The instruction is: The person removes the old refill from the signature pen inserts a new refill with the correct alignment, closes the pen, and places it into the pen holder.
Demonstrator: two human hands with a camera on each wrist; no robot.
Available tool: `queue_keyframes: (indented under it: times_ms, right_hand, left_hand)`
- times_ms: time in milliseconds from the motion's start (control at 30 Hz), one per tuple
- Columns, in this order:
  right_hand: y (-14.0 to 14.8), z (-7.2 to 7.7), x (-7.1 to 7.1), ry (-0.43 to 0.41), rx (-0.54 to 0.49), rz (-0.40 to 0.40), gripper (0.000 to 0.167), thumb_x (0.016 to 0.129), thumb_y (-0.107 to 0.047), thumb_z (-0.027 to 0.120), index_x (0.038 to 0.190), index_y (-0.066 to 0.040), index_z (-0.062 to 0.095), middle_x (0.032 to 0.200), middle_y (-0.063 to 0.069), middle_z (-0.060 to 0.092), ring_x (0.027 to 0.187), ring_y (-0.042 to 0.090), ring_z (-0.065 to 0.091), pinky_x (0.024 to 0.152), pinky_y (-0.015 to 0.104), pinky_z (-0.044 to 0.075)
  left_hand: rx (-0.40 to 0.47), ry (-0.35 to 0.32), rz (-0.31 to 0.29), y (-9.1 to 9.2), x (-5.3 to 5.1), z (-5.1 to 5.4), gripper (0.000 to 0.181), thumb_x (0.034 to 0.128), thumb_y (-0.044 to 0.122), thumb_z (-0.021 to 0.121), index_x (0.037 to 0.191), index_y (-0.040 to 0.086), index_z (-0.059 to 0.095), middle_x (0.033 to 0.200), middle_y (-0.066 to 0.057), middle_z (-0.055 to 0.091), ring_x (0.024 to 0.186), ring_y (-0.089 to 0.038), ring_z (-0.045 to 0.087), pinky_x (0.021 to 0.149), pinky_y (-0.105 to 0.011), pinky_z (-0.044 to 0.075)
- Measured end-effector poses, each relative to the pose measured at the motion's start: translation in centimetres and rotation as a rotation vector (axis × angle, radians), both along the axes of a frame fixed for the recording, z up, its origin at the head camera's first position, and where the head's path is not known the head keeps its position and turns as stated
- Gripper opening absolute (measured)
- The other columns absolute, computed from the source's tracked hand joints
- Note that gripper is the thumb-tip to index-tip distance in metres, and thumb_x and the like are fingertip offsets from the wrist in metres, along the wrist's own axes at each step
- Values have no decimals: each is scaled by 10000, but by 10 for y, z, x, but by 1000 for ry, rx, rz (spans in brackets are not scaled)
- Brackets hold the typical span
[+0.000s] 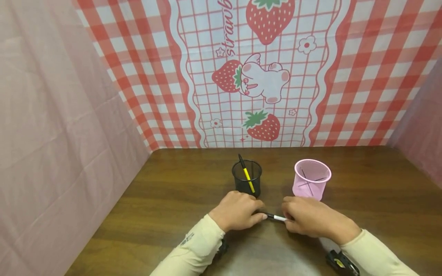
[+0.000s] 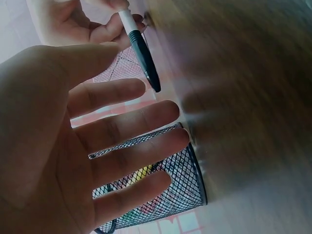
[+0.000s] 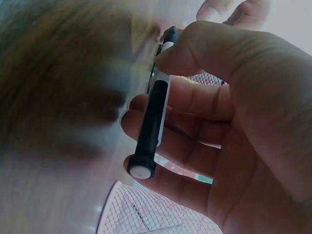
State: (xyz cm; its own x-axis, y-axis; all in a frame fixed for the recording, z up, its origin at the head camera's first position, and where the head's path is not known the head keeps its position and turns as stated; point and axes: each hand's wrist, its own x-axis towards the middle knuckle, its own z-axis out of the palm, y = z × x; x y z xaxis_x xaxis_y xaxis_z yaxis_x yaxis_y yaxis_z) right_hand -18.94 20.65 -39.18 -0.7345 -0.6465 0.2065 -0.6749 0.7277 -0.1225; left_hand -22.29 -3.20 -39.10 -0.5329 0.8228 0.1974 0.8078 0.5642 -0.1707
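Observation:
A black-and-white pen (image 1: pixel 275 217) is pinched between the thumb and fingers of my right hand (image 1: pixel 307 216), and in the right wrist view its black end (image 3: pixel 150 122) crosses in front of the curled fingers. My left hand (image 1: pixel 238 211) is close to the pen's other end. The left wrist view shows its fingers (image 2: pixel 131 117) extended and spread, with the pen's dark tip (image 2: pixel 148 68) just beyond them. Behind my left hand stands a black mesh cup (image 1: pixel 239 186) holding a yellow-and-black pen (image 1: pixel 246 174). A pink mesh cup (image 1: pixel 299 188) stands behind my right hand.
Both cups stand upright on a brown wood-grain table (image 1: pixel 148 199). A red-checked strawberry cloth (image 1: pixel 241 126) hangs at the back edge, with pale pink cloth (image 1: pixel 79 134) along the left side. Dark devices are strapped under both wrists.

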Motion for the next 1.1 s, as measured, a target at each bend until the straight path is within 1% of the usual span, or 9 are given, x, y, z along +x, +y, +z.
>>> queue_keyframes:
  times_ms: [200, 333, 467, 667, 833, 933, 1033, 1100]
  right_hand:
    - [1, 4, -1, 7, -2, -14, 289, 725, -179, 750, 651, -282, 491, 702, -162, 397, 560, 18, 377, 486, 252, 353]
    - [1, 8, -1, 22, -9, -15, 282, 727, -176, 749, 651, -280, 498, 694, -162, 399, 557, 17, 380, 486, 251, 359]
    - [1, 14, 0, 49, -26, -9, 268, 725, -164, 751, 667, -273, 513, 695, -165, 401, 568, 17, 390, 498, 249, 370]
    - [2, 16, 2, 89, -46, -5, 271, 739, -182, 762, 712, -273, 508, 697, -177, 401, 582, 5, 395, 506, 248, 379]
    - [3, 18, -1, 164, -84, 12, 284, 735, -186, 771, 712, -285, 506, 690, -193, 396, 581, -11, 394, 503, 243, 380]
    - [3, 18, -2, 200, -109, 24, 283, 732, -181, 769, 712, -292, 510, 687, -203, 394, 581, -20, 390, 504, 241, 374]
    - [3, 17, -2, 216, -131, 37, 283, 739, -172, 767, 721, -295, 513, 692, -209, 396, 587, -31, 389, 508, 232, 370]
    - [3, 17, -3, 225, -146, 41, 282, 746, -163, 765, 730, -294, 516, 699, -211, 404, 590, -38, 391, 513, 224, 372]
  left_hand:
    - [23, 12, 1, -1, -2, -1, 325, 974, 556, 571, 969, 277, 738, 747, 155, 637, 575, -32, 554, 520, -284, 469]
    - [44, 49, -3, -2, -5, -2, 341, 971, 575, 565, 948, 282, 738, 723, 164, 625, 544, -25, 521, 493, -285, 455]
    - [65, 74, -10, -4, -7, -2, 318, 962, 564, 590, 953, 284, 743, 739, 162, 637, 557, -13, 527, 487, -272, 449]
    - [91, 95, -21, -5, -9, -3, 239, 931, 511, 670, 875, 282, 710, 744, 179, 636, 557, 3, 520, 477, -259, 432]
    - [136, 121, -33, -6, -14, -3, 252, 899, 534, 702, 860, 285, 714, 729, 193, 630, 549, 9, 513, 477, -253, 436]
    - [175, 115, -48, -8, -16, -4, 292, 891, 572, 686, 859, 283, 720, 735, 202, 638, 542, 13, 504, 472, -239, 420]
    - [201, 95, -60, -9, -17, -4, 314, 891, 586, 674, 869, 278, 727, 758, 206, 656, 552, 18, 512, 473, -232, 410]
    - [214, 73, -56, -10, -18, -4, 317, 890, 590, 672, 872, 278, 728, 764, 208, 659, 563, 28, 512, 479, -224, 406]
